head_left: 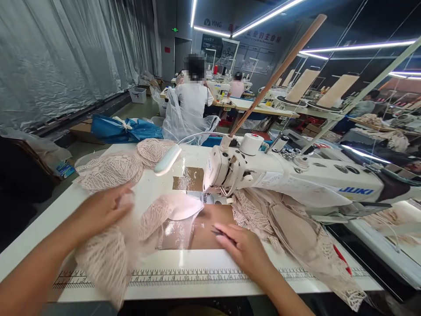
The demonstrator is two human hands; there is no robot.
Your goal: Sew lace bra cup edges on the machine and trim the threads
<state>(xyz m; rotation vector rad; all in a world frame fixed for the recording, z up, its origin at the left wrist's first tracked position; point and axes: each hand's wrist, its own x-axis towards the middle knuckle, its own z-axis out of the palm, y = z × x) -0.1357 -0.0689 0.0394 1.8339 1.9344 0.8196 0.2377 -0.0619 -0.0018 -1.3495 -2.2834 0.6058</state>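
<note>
My left hand [103, 210] is closed on a beige lace bra piece [105, 259], which hangs down over the table's front edge and is smeared by motion. To its right, a lace cup with a pale smooth lining [184, 206] lies beside the needle area of the white sewing machine [263, 169]. My right hand [241, 248] is closed around a small dark pointed tool [217, 231], mostly hidden by the fingers. The tool's tip points left, over the brown plate [210, 228] and apart from the cup.
More lace cups [115, 166] lie at the table's left rear. Beige lace pieces [296, 228] are heaped under the machine arm. A lamp [167, 160] on a bent neck reaches over the table. A printed ruler [184, 276] runs along the front. A person [194, 96] sits ahead.
</note>
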